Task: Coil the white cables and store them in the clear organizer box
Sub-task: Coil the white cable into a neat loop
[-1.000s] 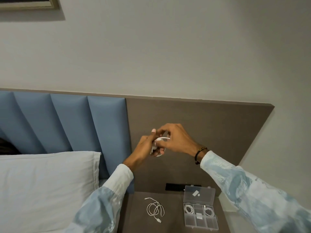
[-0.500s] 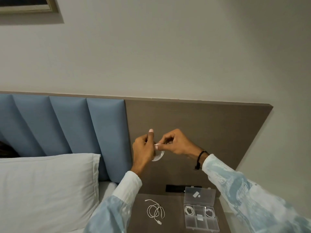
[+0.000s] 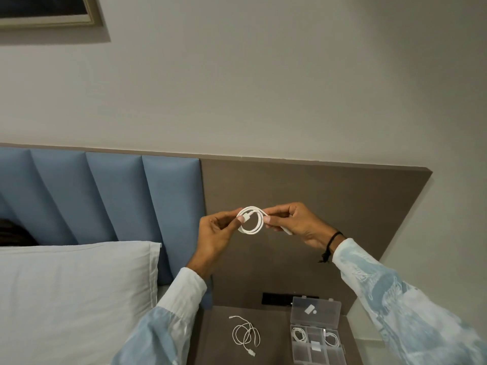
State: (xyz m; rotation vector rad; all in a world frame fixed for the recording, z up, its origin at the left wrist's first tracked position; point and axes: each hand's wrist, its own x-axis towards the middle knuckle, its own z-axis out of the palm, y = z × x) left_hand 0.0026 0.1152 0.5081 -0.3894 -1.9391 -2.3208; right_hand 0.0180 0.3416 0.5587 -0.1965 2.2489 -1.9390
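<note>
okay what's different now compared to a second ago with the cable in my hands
The coil was bunched and hidden between both hands; now it is spread into an open ring facing the camera, left hand pinching one side, right hand the other. The loose cable and the box on the nightstand stayed put.

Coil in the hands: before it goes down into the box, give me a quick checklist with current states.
1. Coil wound into a tidy loop: ok.
2. Held on both sides, left hand and right hand pinching it: ok.
3. Cable ends tucked in: not ok, one end sticks out under the right hand.
4. Box lid open: ok.
5. Free compartment: cannot tell for size; two back ones hold cables, front ones look empty.
6. Loose cable on the nightstand clear of the box: ok.
</note>
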